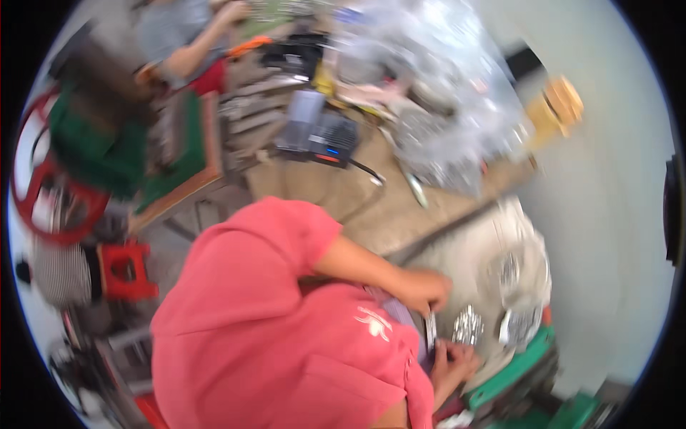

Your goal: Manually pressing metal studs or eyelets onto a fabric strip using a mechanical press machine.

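A brown table stretches out past the left hand, bearing a big, clear plastic bag, its contents blurred. Nearer the fingers spreads a pale sack. On it, farther off, sits a smaller clear bag showing something silvery; just beyond the fingertips lies a heap of shiny metal pieces. A slim metal strip points lengthwise from the curled left fingers toward the bent fingers of the right hand; blur hides whether either pinches it. No writing is legible.
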### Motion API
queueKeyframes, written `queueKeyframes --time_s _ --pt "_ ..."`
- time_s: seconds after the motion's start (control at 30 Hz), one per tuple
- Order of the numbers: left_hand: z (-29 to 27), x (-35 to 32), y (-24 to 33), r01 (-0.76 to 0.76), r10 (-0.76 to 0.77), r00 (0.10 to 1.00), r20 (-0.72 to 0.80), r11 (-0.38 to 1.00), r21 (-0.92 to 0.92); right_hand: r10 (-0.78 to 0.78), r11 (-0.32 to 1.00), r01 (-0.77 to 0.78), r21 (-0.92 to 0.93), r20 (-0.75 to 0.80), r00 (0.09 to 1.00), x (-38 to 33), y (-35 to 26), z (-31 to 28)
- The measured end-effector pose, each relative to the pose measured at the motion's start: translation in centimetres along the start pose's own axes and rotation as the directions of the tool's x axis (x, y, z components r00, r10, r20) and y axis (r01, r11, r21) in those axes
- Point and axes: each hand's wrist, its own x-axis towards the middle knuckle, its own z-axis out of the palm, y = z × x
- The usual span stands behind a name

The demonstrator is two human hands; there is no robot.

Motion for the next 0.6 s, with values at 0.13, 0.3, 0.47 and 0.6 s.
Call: queueKeyframes --time_s 0.13,0.3,0.47,0.6 --pt "-1.7 -0.7 1.7 0.069 -0.068 0.997 0.029 0.997 -0.035 0.054 0.994 -0.054 0.092 -0.001 0.999 -0.2 -1.2 -0.5" --pt "-3.1 -0.5 3.1 0.246 -0.247 0.960 0.132 0.969 0.023 0.088 0.996 -0.089 -0.003 -0.088 0.992 -0.2 -2.2 0.1" --pt "-3.2 -0.1 4.1 0.295 -0.306 0.937 0.167 0.951 0.089 0.153 0.982 -0.145 0.119 -0.058 0.987 -0.2 -2.5 -0.1" --pt "-3.3 0.1 4.3 0.375 -0.381 0.908 0.176 0.925 0.067 0.185 0.976 -0.181 0.121 -0.027 0.982 -0.4 -2.2 -0.6"
